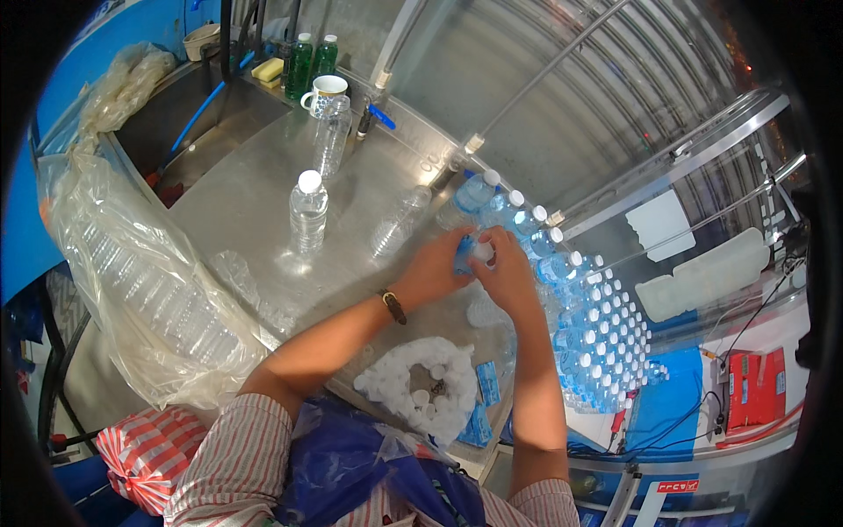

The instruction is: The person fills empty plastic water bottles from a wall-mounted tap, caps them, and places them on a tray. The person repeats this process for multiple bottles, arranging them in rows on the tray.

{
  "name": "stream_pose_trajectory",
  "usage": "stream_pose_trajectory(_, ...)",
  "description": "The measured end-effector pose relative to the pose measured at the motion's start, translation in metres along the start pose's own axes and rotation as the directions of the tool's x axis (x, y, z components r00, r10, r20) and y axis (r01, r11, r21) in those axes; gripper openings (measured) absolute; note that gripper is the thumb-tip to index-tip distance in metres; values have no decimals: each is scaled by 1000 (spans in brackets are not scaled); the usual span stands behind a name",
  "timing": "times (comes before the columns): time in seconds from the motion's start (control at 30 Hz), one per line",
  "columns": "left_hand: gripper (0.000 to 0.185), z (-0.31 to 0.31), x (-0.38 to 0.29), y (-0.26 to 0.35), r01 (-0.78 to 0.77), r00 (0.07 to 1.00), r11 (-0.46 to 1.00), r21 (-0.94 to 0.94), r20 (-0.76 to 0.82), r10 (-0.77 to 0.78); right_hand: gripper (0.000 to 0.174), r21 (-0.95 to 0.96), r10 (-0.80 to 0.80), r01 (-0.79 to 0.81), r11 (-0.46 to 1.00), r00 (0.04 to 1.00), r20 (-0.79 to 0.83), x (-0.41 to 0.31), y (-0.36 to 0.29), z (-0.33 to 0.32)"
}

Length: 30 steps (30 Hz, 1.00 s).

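Observation:
My left hand (438,265) grips a clear plastic bottle (465,250) with a blue label, above a steel counter (263,191). The fingers of my right hand (510,273) are closed around its white cap (483,251). Much of the bottle is hidden by my hands. Left of them stand a clear bottle without a label (402,221) and a capped, unlabelled bottle (309,214). Close to my body lies a clear bag of white caps (388,369), open at its top. Flat blue labels (487,383) lie beside that bag.
Rows of capped, labelled bottles (593,323) line the right side. A large plastic bag of clear bottles (164,296) leans at the left counter edge. Farther back are a sink (217,109), a patterned mug (327,94), another clear bottle (332,141), and a blue-handled valve (380,116).

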<state>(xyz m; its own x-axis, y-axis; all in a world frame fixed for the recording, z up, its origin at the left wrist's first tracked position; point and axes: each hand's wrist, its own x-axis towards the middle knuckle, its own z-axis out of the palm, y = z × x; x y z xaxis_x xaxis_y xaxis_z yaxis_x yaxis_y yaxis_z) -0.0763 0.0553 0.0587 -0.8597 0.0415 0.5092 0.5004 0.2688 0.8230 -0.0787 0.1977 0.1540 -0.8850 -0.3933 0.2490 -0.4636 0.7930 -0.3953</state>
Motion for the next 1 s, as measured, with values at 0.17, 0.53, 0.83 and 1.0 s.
stream_pose_trajectory(0.17,83,-1,-18,-27,174,980,985,-16,102,-171,37,73,-17,24,997,995,-99,-2,2,10)
stream_pose_trajectory(0.53,40,-60,-57,-7,418,878,610,-673,127,-461,28,248,36,16,969,978,-206,-28,-49,51)
stream_pose_trajectory(0.83,41,-156,-84,-5,421,790,838,-348,-313,-527,10,829,124,-379,410,924,361,8,-95,129)
stream_pose_trajectory(1.0,59,-210,-89,-8,437,735,865,-248,-456,-502,9,616,56,-111,780,993,108,49,-123,97)
